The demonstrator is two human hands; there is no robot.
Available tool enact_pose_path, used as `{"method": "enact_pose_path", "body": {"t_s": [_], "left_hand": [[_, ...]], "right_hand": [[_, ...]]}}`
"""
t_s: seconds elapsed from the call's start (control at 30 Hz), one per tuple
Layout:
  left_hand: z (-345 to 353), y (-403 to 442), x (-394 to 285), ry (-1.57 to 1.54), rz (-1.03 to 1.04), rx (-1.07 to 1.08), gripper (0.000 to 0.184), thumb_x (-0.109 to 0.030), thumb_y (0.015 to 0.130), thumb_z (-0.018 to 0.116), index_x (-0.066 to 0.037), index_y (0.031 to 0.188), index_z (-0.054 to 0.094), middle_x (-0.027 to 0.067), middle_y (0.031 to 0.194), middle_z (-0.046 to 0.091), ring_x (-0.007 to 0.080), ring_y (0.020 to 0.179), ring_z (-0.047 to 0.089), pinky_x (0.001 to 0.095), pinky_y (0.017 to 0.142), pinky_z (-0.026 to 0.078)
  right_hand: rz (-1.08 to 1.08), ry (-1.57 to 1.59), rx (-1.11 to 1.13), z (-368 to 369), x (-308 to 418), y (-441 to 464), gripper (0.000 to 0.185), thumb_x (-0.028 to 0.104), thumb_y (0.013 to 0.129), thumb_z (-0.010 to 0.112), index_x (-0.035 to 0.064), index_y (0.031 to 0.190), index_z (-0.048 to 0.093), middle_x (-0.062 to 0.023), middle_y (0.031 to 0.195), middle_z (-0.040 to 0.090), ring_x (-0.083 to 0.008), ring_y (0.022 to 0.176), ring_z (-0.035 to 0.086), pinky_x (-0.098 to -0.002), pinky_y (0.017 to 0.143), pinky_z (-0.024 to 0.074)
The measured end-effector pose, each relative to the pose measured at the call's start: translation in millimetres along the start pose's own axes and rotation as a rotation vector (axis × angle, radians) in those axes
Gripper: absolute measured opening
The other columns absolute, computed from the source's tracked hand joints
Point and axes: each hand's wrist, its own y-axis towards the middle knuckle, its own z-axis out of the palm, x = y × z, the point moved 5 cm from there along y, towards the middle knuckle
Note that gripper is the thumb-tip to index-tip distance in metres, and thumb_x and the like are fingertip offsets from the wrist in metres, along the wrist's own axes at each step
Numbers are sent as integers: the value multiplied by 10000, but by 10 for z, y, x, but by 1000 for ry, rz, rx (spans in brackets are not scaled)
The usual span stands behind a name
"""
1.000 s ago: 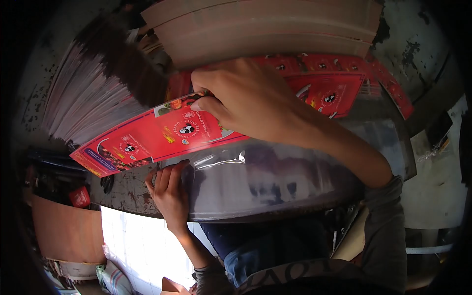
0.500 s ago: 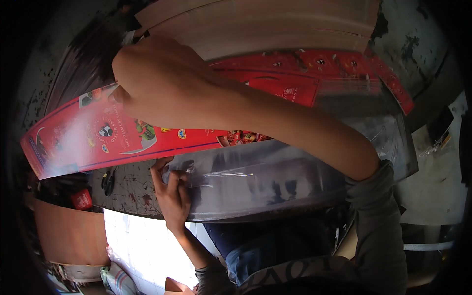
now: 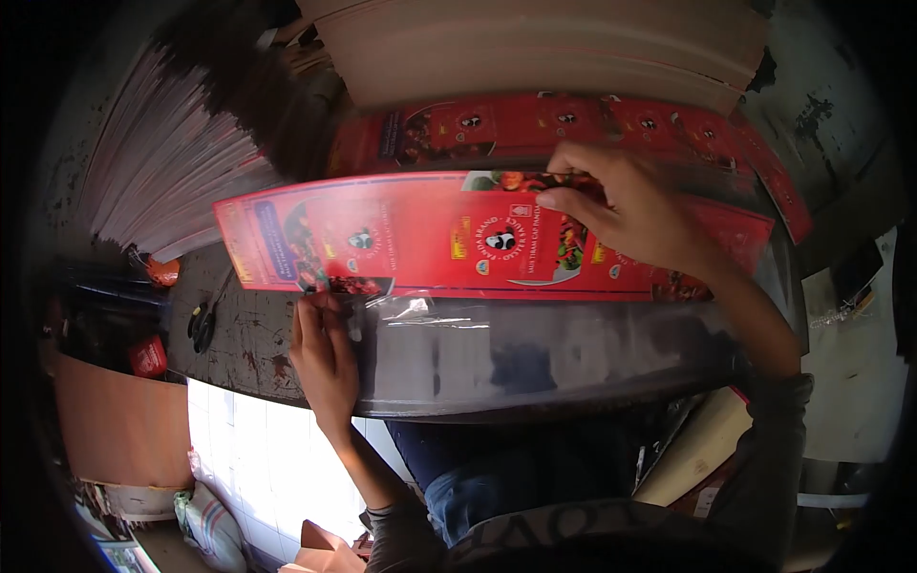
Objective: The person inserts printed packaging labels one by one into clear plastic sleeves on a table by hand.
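Observation:
A long red printed sheet (image 3: 430, 239) with panda logos lies across the upper part of a clear plastic sheet (image 3: 564, 358). My right hand (image 3: 621, 205) pinches the red sheet's far edge between thumb and fingers. Near the sheet's lower left edge, my left hand (image 3: 325, 358) has its fingers pressed together at the left end of the plastic; its fingertips hold something I cannot make out. More red printed sheets (image 3: 535, 124) lie behind.
A fanned stack of sheets (image 3: 153, 162) stands at the left. Black scissors (image 3: 201, 325) lie on the worn table (image 3: 250, 349). Large brown boards (image 3: 535, 48) rise at the back. A small red object (image 3: 148, 356) sits at the left.
The red sheet swung out to the left, then came back right over the plastic. My right hand moved left and then right with it. My left hand stayed near the plastic's left end.

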Motion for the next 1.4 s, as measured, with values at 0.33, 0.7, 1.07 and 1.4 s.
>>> {"method": "enact_pose_path", "body": {"t_s": [0.33,0.7,1.07,1.4], "left_hand": [[-43,368,167,-216,-113,480,106,30,831,494,19,936,501,128,806,608,183,734,635,290,670,486],[150,718,765,-730,-369,1091,425,42,777,628,1,1122,383,127,868,611,231,827,655,294,697,556],[160,744,746,-636,-474,1099,486,20,775,630,13,1157,329,236,881,630,302,826,660,334,688,563],[161,741,702,-663,-470,1083,477,16,787,616,31,1174,337,230,880,630,299,818,661,336,694,563]], "right_hand": [[18,-291,-223,-443,-533,-493,329,174,697,747,4,671,467,-50,583,427,-128,525,389,-276,472,329],[69,-428,-245,-526,-481,-545,419,234,654,778,23,634,416,-48,568,385,-136,515,370,-289,459,312],[-7,-430,-215,-535,-472,-543,424,279,676,762,34,597,425,-38,530,379,-130,478,359,-286,435,283],[51,-385,-165,-534,-467,-528,412,289,681,757,18,629,451,-53,556,402,-148,488,386,-303,454,324]]}}
